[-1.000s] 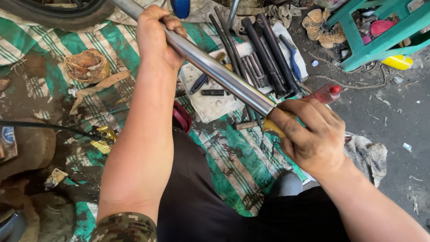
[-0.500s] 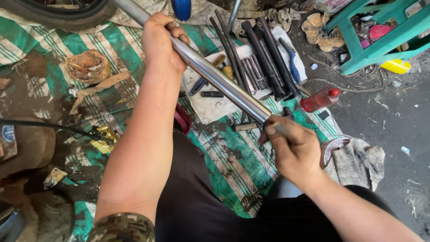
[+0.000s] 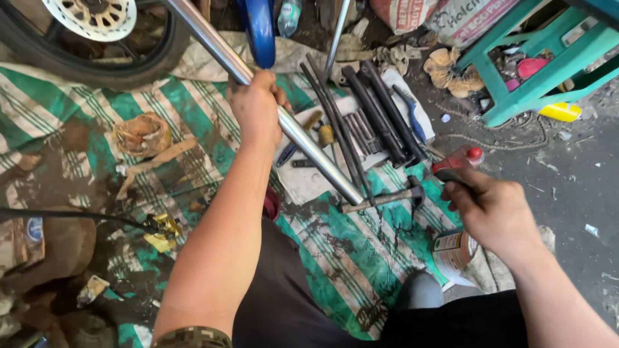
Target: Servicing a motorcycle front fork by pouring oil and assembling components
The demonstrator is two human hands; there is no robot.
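- The left hand (image 3: 256, 106) closes its grip around a polished metal tube (image 3: 290, 129), holding it at mid-length.
- The tube runs diagonally from the upper left, near the motorcycle wheel (image 3: 84, 38), down to its free lower end, which hangs just above the striped mat (image 3: 348, 258).
- The right hand (image 3: 493, 212) closes its grip on a small bottle with a red cap (image 3: 461, 161); the bottle is tilted, cap pointing up and away from the tube.
- Bottle and tube end are apart; nothing is being poured at this moment.
- Judged progress: the tube is off the machine and in hand, and the bottle is picked up; applying its contents is not yet done.
- Near the tube end lie a hammer (image 3: 387, 196), dark rods (image 3: 380, 116) and a round tin (image 3: 454, 254) below the right hand.
- A green stool (image 3: 535, 71) stands at the upper right.
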